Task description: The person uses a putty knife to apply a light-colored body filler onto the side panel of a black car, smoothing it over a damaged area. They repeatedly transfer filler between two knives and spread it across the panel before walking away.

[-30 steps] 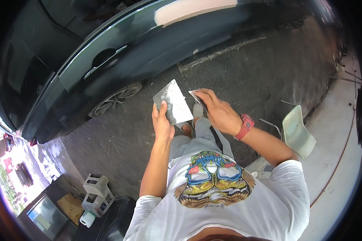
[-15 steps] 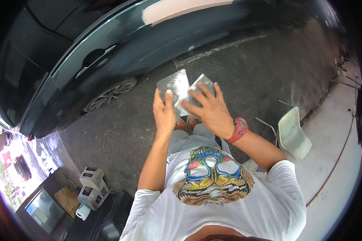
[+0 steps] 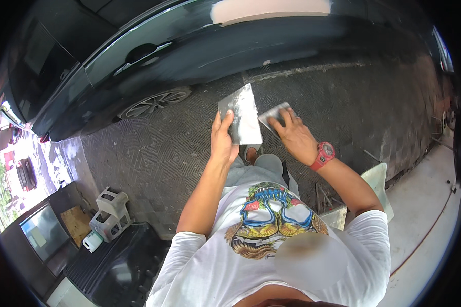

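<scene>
My left hand (image 3: 223, 138) grips a flat, shiny metal plate (image 3: 247, 116) by its left edge, the thumb lying on top. The plate's right side is bright, perhaps smeared or just reflecting light. To its right, my right hand (image 3: 298, 140), with a red watch (image 3: 323, 153) on the wrist, holds a smaller thin metal spreader plate (image 3: 275, 113) under bent fingers. A narrow gap separates the two plates. Beyond them stands a dark car (image 3: 200, 56) with a pale beige patch (image 3: 271, 11) on its side.
A car wheel (image 3: 156, 102) is ahead on the left, over dark textured flooring (image 3: 159, 148). At lower left, a white plastic stool (image 3: 110, 215) and a white bottle (image 3: 92, 241) sit by a black ribbed object (image 3: 118, 266). A pale chair (image 3: 379, 187) stands right, behind my arm.
The spreader in my right hand has moved right, off the left plate that it overlapped. My right fingers have bent more around it. The whole view has shifted a little.
</scene>
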A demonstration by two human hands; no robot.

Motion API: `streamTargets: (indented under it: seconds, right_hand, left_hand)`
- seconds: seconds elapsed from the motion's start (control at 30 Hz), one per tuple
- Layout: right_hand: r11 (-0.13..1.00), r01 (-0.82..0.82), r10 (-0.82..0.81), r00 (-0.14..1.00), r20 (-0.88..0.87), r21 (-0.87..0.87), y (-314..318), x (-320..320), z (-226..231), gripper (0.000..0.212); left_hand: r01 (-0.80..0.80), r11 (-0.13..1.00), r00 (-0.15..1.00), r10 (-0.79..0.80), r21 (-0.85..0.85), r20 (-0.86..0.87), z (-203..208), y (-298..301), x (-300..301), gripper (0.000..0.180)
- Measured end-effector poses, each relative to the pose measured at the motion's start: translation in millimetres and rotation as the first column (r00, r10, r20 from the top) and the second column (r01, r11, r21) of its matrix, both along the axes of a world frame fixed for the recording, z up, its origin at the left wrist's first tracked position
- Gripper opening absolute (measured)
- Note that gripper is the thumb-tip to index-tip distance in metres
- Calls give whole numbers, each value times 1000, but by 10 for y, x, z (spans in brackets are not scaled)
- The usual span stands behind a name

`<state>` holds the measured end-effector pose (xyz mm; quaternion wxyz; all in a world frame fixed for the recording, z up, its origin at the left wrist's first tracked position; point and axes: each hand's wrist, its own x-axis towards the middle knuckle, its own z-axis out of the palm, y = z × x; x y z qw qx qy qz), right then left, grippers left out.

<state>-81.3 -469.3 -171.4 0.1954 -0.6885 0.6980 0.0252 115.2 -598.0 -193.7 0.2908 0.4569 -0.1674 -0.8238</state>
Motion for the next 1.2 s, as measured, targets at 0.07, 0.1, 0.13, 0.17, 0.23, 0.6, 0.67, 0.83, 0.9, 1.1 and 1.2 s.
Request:
streamTargets:
  seconds: [0.07, 0.1, 0.13, 0.17, 0.23, 0.6, 0.67, 0.83, 0.9, 1.1, 1.2]
  right_hand:
    - [982, 106, -137, 968, 209, 155, 98, -89, -58, 63]
    - [930, 232, -323, 888, 328, 286, 114, -65, 4, 60]
    - [810, 478, -586, 618, 524, 341, 147, 1, -92, 57]
    - [617, 646, -721, 236, 651, 449, 212, 110, -311, 55]
    - [313, 683, -643, -359, 676, 660, 173, 302, -594, 49]
    - [500, 579, -805, 35, 593, 645, -436, 1975, -1568, 47]
    - [842, 270, -519, 645, 561, 467, -105, 2105, -2040, 46]
    - [460, -364, -427, 709, 562, 810, 360, 3004, -2838, 68]
    - [687, -416, -30, 803, 595, 595, 452, 3369, -2465, 65]
    - [833, -388, -381, 117, 917, 395, -596, 3000, -1507, 38]
    - [859, -410, -276, 137, 951, 308, -462, 2626, -1239, 36]
  left_hand:
    - [14, 999, 1000, -14, 49, 0, -121, 28, 181, 39]
    - [30, 994, 999, -28, 105, -23, -185, 38, 283, 40]
    - [48, 986, 998, -41, 160, -47, -253, 27, 416, 41]
    - [67, 975, 996, -54, 212, -69, -328, 43, 555, 42]
    - [128, 965, 989, -107, 228, -101, -472, 103, 759, 44]
    - [54, 975, 994, -72, 215, 77, -1053, -216, 1915, 54]
    - [37, 980, 982, -71, 195, 174, -1264, -231, 2164, 54]
    - [0, 970, 987, -39, 243, 153, -1240, -622, 2548, 50]
    - [-4, 956, 977, -59, 292, 206, -1298, -595, 2669, 55]
    - [-20, 957, 980, -39, 291, 195, -1365, -790, 2210, 46]
    - [56, 935, 985, -109, 351, 134, -1427, -725, 2101, 45]
